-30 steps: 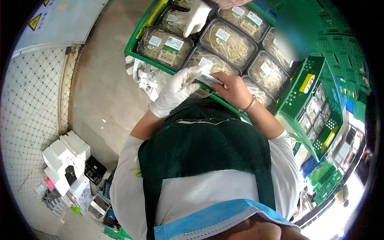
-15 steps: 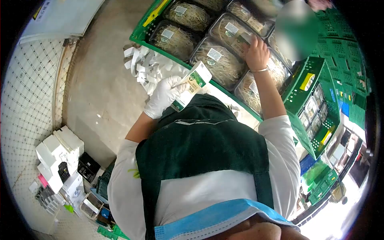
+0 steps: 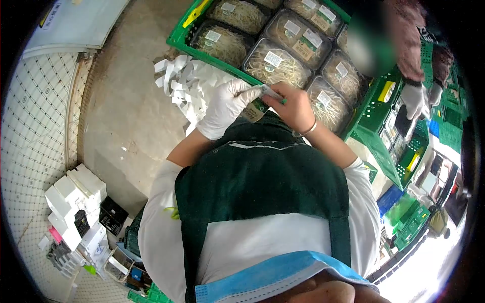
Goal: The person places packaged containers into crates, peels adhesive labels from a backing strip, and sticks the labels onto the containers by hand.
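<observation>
In a white glove, my left hand (image 3: 221, 112) is closed around a small stack of green-and-beige printed labels (image 3: 254, 112) in front of my apron. My bare right hand (image 3: 294, 110), with a bracelet at the wrist, pinches the top edge of a label there, its fingertips close to the left ones. Just beyond both hands is a green crate (image 3: 214, 59) of clear-lidded trays of bean sprouts (image 3: 279, 63). Each tray bears a white sticker. One tray further back (image 3: 298, 38) also has a beige label on its lid.
White paper strips (image 3: 184, 91) hang in a heap by the crate's left side. At right stands another green crate (image 3: 376, 113) with packed trays, where another person's gloved hands (image 3: 417, 98) are at work. White boxes (image 3: 76, 189) are stacked at lower left.
My right hand has come back from a tray lid to the labels in my left hand. A beige label now shows on that tray. Another person's gloved hands have appeared at right.
</observation>
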Tool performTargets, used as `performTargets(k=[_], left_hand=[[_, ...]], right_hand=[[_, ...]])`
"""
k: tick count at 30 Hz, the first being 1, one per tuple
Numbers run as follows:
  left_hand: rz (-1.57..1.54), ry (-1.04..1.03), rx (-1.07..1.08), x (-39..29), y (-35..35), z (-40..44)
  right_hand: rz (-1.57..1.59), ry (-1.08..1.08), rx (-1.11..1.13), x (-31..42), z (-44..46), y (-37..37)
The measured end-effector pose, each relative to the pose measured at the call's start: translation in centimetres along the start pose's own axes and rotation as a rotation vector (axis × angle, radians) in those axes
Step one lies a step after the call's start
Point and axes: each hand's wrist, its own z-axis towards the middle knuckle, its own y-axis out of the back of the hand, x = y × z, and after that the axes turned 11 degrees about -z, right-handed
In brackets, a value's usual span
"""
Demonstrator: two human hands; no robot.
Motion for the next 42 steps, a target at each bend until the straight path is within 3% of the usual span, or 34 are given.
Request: performTargets(k=[2,3,4,5,6,8,10,13,15,16,18,19,20,22,23,25,26,28,30,32,33,34,37,38,40,42], left_hand=[[0.172,-0.025,-0.087,-0.3,-0.1,-0.4],[-0.045,0.026,-0.081,-0.5,-0.1,-0.7],[-0.264,0.078,-0.076,-0.5,-0.2,-1.0],[0.014,0.092,0.018,0.7,2.2,-1.4],[-0.145,0.146,-0.023,0.7,3.2,-2.2],[-0.276,0.114,-0.146,3.0,5.5,-2.9],[-0.272,0.112,-0.12,3.3,6.5,-3.3],[-0.331,0.148,-0.074,2.8,6.0,-3.7],[-0.458,0.253,0.008,2.4,5.5,-3.5],[-0.457,0.255,0.021,2.9,5.0,-3.1],[-0.455,0.078,-0.01,4.5,3.4,-2.4],[-0.382,0.145,0.076,3.1,2.9,-2.3],[-0.341,0.101,0.103,3.5,2.6,-2.3],[-0.029,0.159,0.261,2.9,3.0,-1.5],[-0.034,0.158,0.271,2.7,2.1,-1.2],[-0.377,-0.022,0.169,1.5,-0.6,-1.1],[-0.377,-0.014,0.185,1.1,-1.2,-1.4],[0.005,-0.052,0.152,0.2,-2.4,-1.4],[-0.014,-0.013,0.139,1.2,-3.7,-1.4],[0.034,0.005,0.209,1.6,-4.4,-1.8],[-0.053,0.171,0.212,1.7,-4.1,-2.1],[-0.083,0.176,0.154,1.9,-4.2,-2.3],[-0.26,0.185,0.05,3.7,-4.9,-1.9],[-0.206,0.157,0.052,4.3,-5.3,-1.7],[-0.144,0.131,0.043,4.3,-6.5,-1.6],[-0.122,0.081,0.157,3.8,-7.8,-1.6]], right_hand=[[-0.155,0.159,-0.19,-1.9,1.3,1.1],[-0.314,0.129,-0.32,-3.3,2.7,2.6],[-0.26,-0.075,-0.274,-4.3,4.1,4.7],[-0.233,-0.242,-0.293,-3.7,4.8,6.2],[-0.442,-0.018,-0.332,-6.9,5.0,6.1],[-0.62,-0.023,-0.086,-8.4,3.9,3.6],[-0.919,0.034,-0.126,-10.6,2.4,-0.4],[-0.98,-0.08,-0.093,-9.4,1.9,-1.8],[-1.088,-0.034,-0.315,-7.4,1.2,-0.9],[-1.094,-0.046,-0.319,-6.9,0.9,-0.9],[-0.249,-0.032,-0.118,-6.1,-0.3,-0.8],[0.207,-0.138,0.121,-3.4,-0.8,0.0],[0.225,-0.098,0.184,-1.5,-1.1,0.3],[-0.018,-0.072,0.053,-0.8,-2.2,-0.4],[0.022,-0.084,0.069,-0.3,-2.7,-0.4],[0.065,-0.117,0.042,0.4,-3.8,-1.0],[0.135,-0.222,0.015,1.4,-4.2,-0.7],[-0.032,-0.119,-0.13,0.4,-5.4,-0.2],[-0.142,0.033,-0.271,-2.7,-6.0,1.7],[-0.309,-0.127,-0.423,-6.4,-5.9,7.5],[-0.435,-0.142,-0.392,-8.0,-6.5,9.9],[-0.562,-0.157,-0.366,-9.7,-7.1,11.9],[-0.803,-0.123,-0.014,-14.9,-9.9,10.4],[-0.997,-0.144,-0.013,-15.7,-10.3,8.5],[-1.064,-0.223,0.039,-16.7,-10.8,6.5],[-1.051,-0.161,-0.091,-16.9,-11.4,6.7]])
